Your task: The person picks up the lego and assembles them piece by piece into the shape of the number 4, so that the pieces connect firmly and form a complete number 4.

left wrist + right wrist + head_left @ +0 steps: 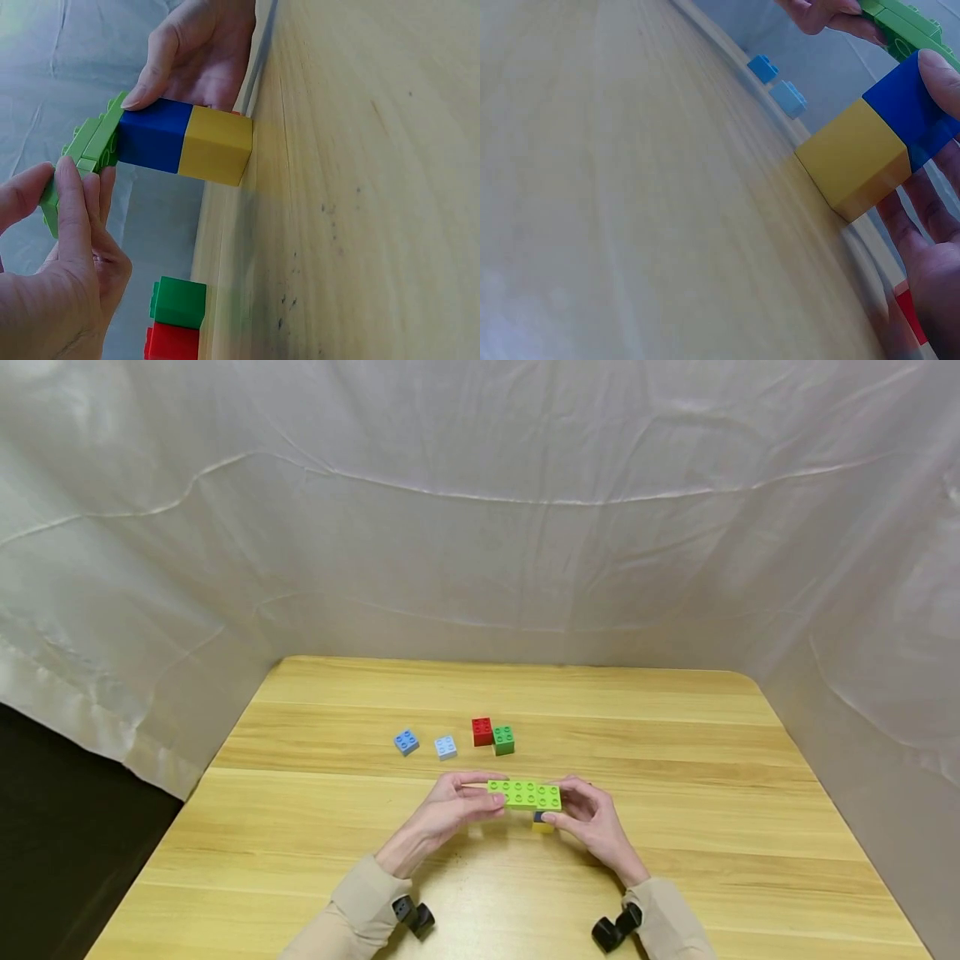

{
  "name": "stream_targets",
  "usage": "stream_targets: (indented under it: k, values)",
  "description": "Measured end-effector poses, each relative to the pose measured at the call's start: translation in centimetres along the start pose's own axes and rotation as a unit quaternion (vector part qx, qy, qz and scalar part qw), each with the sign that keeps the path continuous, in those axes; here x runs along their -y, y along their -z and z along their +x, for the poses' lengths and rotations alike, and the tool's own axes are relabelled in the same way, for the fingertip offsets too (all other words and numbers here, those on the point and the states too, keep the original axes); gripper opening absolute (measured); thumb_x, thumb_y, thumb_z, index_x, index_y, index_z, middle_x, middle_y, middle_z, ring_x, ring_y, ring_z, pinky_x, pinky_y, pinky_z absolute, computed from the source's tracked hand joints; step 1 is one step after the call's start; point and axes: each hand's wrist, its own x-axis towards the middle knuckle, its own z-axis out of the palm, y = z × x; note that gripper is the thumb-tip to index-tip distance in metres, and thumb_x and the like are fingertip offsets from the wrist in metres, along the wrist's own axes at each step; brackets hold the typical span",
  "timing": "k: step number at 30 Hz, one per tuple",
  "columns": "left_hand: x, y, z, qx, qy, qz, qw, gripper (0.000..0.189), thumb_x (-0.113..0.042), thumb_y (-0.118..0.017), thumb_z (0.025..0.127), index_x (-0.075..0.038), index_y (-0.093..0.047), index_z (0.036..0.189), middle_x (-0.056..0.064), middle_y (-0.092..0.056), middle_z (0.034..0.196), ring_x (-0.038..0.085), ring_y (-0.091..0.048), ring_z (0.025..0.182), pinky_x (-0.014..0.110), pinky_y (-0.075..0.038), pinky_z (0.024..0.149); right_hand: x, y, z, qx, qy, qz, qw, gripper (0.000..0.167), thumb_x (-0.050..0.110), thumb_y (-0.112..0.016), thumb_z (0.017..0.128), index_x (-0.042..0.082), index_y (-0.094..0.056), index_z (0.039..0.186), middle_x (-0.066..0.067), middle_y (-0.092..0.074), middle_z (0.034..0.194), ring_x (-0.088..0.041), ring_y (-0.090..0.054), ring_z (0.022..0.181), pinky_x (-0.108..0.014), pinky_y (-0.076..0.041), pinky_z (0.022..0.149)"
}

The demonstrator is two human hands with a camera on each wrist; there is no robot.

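My left hand (450,810) pinches the left end of a lime-green studded piece (517,793), which looks made of overlapping flat bricks. Beneath its right end is a dark blue brick (155,133) stacked with a yellow brick (216,145). The yellow one is lowest, at the tabletop; whether it touches is hard to tell. With thumb on the near side and fingers behind, my right hand (592,822) holds the blue brick. In the left wrist view the lime piece meets the top of the blue brick. Whether they are pressed together cannot be told.
Beyond my hands lie a blue brick (407,742), a light blue brick (446,747), a red brick (482,732) and a green brick (503,740), the last two side by side. Behind my right hand a red thing (910,313) shows, mostly hidden. Pale curtains surround the wooden table (712,827).
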Motion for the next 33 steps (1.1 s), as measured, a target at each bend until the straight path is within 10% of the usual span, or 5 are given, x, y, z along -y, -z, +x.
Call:
stream_targets:
  k: [14,33]
  values:
    - [-0.31,0.00,0.04,-0.001,0.007,0.041,0.9991,0.050,0.000,-0.067,0.092,0.008,-0.052,0.139,0.029,-0.064,0.129,0.029,-0.072,0.108,0.031,-0.061,0.094,0.02,0.03,-0.01,0.006,0.002,0.001,1.0000,0.039,-0.010,-0.071,0.084,-0.017,-0.056,0.119,0.010,-0.066,0.117,-0.003,-0.066,0.108,-0.021,-0.057,0.097]
    - [-0.16,-0.20,0.45,-0.005,0.017,0.026,0.9995,0.044,-0.006,-0.064,0.096,0.010,-0.054,0.137,0.032,-0.065,0.126,0.013,-0.074,0.082,0.025,-0.064,0.081,0.07,0.00,0.04,0.008,0.008,0.004,0.9999,0.038,-0.011,-0.071,0.085,-0.017,-0.056,0.119,0.010,-0.066,0.118,-0.004,-0.065,0.109,-0.021,-0.057,0.098]
